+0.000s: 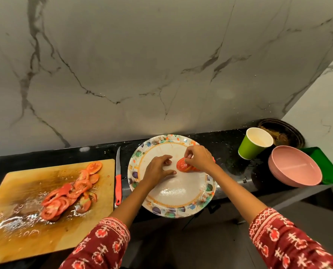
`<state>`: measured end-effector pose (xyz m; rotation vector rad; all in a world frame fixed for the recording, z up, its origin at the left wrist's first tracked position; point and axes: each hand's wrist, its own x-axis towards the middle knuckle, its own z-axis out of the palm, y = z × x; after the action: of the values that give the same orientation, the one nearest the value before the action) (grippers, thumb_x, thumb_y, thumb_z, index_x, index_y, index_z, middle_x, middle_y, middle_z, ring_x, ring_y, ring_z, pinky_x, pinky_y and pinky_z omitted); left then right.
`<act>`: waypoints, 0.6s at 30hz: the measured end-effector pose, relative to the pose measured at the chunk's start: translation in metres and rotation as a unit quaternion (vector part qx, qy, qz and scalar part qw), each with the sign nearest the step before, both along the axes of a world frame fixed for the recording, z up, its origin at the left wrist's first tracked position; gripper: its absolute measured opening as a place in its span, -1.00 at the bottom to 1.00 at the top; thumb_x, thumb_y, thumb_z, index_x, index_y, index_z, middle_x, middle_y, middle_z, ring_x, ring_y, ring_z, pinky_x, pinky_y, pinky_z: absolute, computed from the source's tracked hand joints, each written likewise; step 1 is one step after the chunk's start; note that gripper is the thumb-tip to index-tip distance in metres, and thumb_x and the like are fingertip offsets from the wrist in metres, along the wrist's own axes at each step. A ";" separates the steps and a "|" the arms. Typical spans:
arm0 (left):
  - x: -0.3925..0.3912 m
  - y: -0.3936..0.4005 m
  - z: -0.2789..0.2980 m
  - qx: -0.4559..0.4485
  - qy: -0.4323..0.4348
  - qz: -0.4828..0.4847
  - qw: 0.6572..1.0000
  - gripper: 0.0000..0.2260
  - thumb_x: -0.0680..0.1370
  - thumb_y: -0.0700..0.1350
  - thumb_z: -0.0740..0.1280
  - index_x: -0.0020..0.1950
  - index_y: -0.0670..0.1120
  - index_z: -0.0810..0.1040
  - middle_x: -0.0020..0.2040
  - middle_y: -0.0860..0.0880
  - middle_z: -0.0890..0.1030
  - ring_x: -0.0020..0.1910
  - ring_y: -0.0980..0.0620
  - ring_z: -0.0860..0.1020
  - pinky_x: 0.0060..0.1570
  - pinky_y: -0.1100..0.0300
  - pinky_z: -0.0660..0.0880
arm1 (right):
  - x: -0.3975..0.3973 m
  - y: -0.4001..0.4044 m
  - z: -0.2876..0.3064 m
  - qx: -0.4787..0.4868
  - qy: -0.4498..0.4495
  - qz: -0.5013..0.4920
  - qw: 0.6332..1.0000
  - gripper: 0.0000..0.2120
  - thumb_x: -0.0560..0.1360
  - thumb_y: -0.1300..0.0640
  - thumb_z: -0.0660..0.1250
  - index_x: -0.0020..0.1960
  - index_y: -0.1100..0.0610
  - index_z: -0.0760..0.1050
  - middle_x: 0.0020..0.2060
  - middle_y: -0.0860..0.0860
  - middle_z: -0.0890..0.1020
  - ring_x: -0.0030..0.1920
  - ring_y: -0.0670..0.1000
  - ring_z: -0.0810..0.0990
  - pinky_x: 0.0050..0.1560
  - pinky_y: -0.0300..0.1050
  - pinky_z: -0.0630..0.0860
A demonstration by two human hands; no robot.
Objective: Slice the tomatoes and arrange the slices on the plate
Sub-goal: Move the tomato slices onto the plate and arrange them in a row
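Both hands over the paper plate at the counter's front edge. Right hand pinching overlapped tomato slices near the plate's right rim. Left hand just beside, fingers loosely spread, holding nothing. Remaining sliced tomato heaped on wet wooden cutting board, left end. Red-handled knife between board and plate. Green paper cup, stacked pink bowls, green tray, right end.

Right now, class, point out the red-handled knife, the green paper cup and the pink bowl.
Red-handled knife [118, 188]: head view, on its handle.
Green paper cup [249, 148]: head view, outer wall.
Pink bowl [295, 166]: head view, inner floor.
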<state>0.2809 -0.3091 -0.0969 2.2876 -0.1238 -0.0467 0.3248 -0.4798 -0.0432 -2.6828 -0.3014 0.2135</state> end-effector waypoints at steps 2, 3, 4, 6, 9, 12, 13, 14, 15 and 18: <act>-0.001 -0.002 0.001 -0.008 0.002 -0.002 1.000 -0.47 0.37 -0.06 0.49 0.30 -0.11 0.44 0.08 -0.08 0.60 0.06 0.01 0.55 0.10 0.24 0.43 | 0.001 -0.003 0.002 0.030 -0.012 -0.012 0.999 -0.89 0.46 0.17 0.37 -0.02 0.16 0.59 -0.11 0.03 0.63 -0.15 -0.08 0.52 -0.23 -0.29 0.42; -0.002 0.000 0.001 -0.009 0.002 0.000 1.000 -0.48 0.38 -0.07 0.48 0.30 -0.11 0.44 0.08 -0.08 0.60 0.06 0.01 0.55 0.10 0.25 0.43 | 0.001 -0.004 0.004 0.046 -0.021 -0.020 0.999 -0.89 0.46 0.17 0.37 -0.03 0.15 0.59 -0.13 0.02 0.62 -0.16 -0.08 0.52 -0.20 -0.25 0.44; -0.003 0.002 0.001 -0.011 -0.002 0.006 1.000 -0.50 0.39 -0.08 0.48 0.30 -0.12 0.44 0.08 -0.08 0.60 0.06 0.02 0.55 0.09 0.26 0.42 | 0.002 -0.004 0.006 0.063 -0.029 -0.027 0.997 -0.90 0.47 0.17 0.36 -0.04 0.15 0.59 -0.15 0.02 0.61 -0.16 -0.07 0.52 -0.17 -0.20 0.46; -0.007 0.013 0.002 -0.016 -0.014 0.028 0.999 -0.54 0.41 -0.12 0.46 0.28 -0.14 0.46 0.06 -0.10 0.61 0.04 0.02 0.56 0.07 0.26 0.44 | 0.004 -0.002 0.007 0.097 -0.049 -0.034 0.993 -0.92 0.47 0.19 0.33 -0.08 0.17 0.58 -0.18 0.02 0.62 -0.17 -0.03 0.54 -0.15 -0.13 0.50; -0.018 0.043 0.005 -0.024 -0.038 0.093 0.995 -0.63 0.45 -0.15 0.43 0.24 -0.13 0.51 0.01 -0.07 0.63 0.00 0.02 0.56 0.06 0.15 0.51 | 0.002 0.013 0.006 0.127 -0.062 -0.019 0.990 -0.92 0.46 0.23 0.32 -0.12 0.20 0.59 -0.22 0.04 0.62 -0.20 -0.03 0.54 -0.15 -0.12 0.51; -0.039 0.079 0.011 -0.043 -0.060 0.177 0.981 -0.70 0.47 -0.19 0.39 0.20 -0.13 0.54 -0.04 -0.03 0.63 -0.04 0.05 0.57 0.00 0.15 0.52 | -0.008 0.046 0.001 0.145 -0.054 0.011 0.988 -0.93 0.45 0.22 0.34 -0.15 0.22 0.59 -0.23 0.07 0.64 -0.22 -0.03 0.54 -0.15 -0.09 0.51; -0.048 0.089 0.012 -0.050 -0.069 0.202 0.976 -0.72 0.48 -0.20 0.38 0.18 -0.13 0.55 -0.05 -0.02 0.63 -0.06 0.06 0.58 -0.01 0.15 0.53 | -0.012 0.059 -0.001 0.149 -0.049 0.019 0.987 -0.92 0.45 0.21 0.34 -0.16 0.21 0.59 -0.23 0.07 0.64 -0.22 -0.02 0.55 -0.15 -0.09 0.50; -0.059 0.102 0.012 -0.054 -0.077 0.221 0.971 -0.74 0.48 -0.21 0.37 0.17 -0.12 0.55 -0.06 -0.01 0.63 -0.05 0.07 0.57 0.00 0.14 0.53 | -0.016 0.076 -0.004 0.150 -0.044 0.028 0.987 -0.92 0.44 0.21 0.35 -0.16 0.21 0.59 -0.23 0.07 0.64 -0.22 -0.01 0.54 -0.15 -0.09 0.48; -0.069 0.113 0.011 -0.054 -0.081 0.233 0.968 -0.75 0.49 -0.21 0.35 0.16 -0.11 0.55 -0.05 -0.01 0.62 -0.04 0.07 0.57 0.00 0.16 0.53 | -0.021 0.091 -0.006 0.152 -0.038 0.036 0.987 -0.92 0.44 0.20 0.35 -0.16 0.20 0.59 -0.23 0.07 0.64 -0.22 -0.01 0.54 -0.15 -0.11 0.47; -0.097 0.155 0.008 -0.038 -0.090 0.263 0.960 -0.74 0.51 -0.19 0.33 0.20 -0.09 0.53 0.02 -0.02 0.60 0.01 0.10 0.55 -0.01 0.29 0.50 | -0.032 0.139 -0.010 0.159 -0.016 0.071 0.985 -0.92 0.44 0.18 0.35 -0.14 0.18 0.59 -0.25 0.03 0.63 -0.22 -0.01 0.55 -0.16 -0.10 0.48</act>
<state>0.1838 -0.1544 -0.0885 2.1750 0.3856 0.4353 0.2929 -0.3404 -0.0532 -2.3520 -0.4930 0.1508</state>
